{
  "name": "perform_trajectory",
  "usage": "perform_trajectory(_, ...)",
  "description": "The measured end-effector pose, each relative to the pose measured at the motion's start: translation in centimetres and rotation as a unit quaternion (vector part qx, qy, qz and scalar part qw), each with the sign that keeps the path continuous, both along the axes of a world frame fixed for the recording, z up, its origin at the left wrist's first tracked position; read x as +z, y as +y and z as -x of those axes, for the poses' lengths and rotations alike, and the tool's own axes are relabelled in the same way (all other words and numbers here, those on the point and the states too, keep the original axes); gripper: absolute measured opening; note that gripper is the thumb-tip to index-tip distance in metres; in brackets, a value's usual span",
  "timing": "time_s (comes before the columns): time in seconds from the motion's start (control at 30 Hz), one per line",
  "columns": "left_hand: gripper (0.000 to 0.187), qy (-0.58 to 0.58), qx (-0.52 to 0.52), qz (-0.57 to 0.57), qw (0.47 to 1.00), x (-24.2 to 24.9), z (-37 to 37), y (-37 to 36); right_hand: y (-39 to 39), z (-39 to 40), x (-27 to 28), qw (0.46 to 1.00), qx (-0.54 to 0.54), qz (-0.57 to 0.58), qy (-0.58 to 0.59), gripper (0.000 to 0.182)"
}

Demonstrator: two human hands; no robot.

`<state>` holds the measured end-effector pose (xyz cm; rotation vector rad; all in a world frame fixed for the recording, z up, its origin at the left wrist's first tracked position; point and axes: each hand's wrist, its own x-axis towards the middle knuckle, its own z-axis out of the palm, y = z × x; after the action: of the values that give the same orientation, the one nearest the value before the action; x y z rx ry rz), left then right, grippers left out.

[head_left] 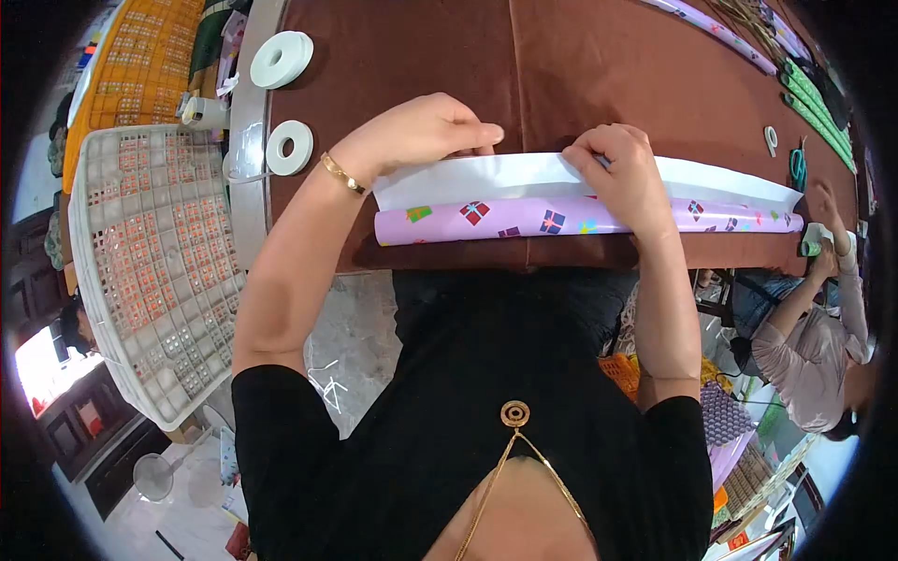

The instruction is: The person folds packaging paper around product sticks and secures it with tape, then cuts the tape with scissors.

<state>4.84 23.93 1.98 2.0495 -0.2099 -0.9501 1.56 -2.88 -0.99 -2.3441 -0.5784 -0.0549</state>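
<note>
A roll of lilac wrapping paper with gift-box prints lies along the near edge of the brown-covered table. Its white underside flap stands out along the far side of the roll. My left hand is at the flap's far edge, fingers curled and tips pinched together; what is between them is too small to make out. Further right, my right hand bends its fingers over the flap's edge and grips the paper.
Two white tape rolls sit at the table's left. Green-handled scissors, a small white ring and green rolls lie to the right. A white plastic crate stands left. Another person works at the right.
</note>
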Motion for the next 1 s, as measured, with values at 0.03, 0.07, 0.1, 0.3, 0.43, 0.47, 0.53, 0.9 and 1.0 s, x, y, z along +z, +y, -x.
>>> perform_trajectory(0.03,0.035,-0.006,-0.01,0.002,1.0,0.1,0.0,0.4,0.0,0.0,0.0,1.0,0.001,0.0,0.0,0.014)
perform_trajectory(0.07,0.034,-0.012,-0.02,0.003,1.0,0.2,-0.1,0.7,0.0,0.0,0.0,1.0,0.001,0.003,0.004,0.014)
perform_trajectory(0.1,0.034,-0.012,-0.019,0.003,1.0,0.1,-0.1,0.9,0.0,0.0,0.0,1.0,0.001,0.007,0.008,0.014)
perform_trajectory(0.3,0.029,-0.038,-0.044,0.016,0.998,-0.1,0.3,1.9,-0.1,0.1,0.3,1.0,0.002,0.012,0.018,0.013)
perform_trajectory(0.43,0.024,-0.045,-0.044,0.011,0.998,0.1,0.7,2.6,0.1,0.1,0.5,1.0,0.0,0.012,0.022,0.013)
perform_trajectory(0.47,0.023,-0.049,-0.048,0.016,0.998,0.2,0.8,2.7,0.1,0.1,0.5,1.0,-0.001,0.017,0.027,0.013)
perform_trajectory(0.53,0.022,-0.047,-0.042,0.014,0.998,0.3,1.0,2.9,0.1,0.1,0.6,0.999,-0.001,0.021,0.032,0.013)
perform_trajectory(0.9,0.036,0.024,0.038,0.028,0.999,0.3,1.4,6.2,0.3,0.0,0.7,1.0,0.004,0.0,0.031,0.013)
perform_trajectory(1.0,0.031,0.022,0.013,0.002,1.0,0.4,1.4,6.3,0.2,0.0,0.7,1.0,0.011,0.005,0.022,0.013)
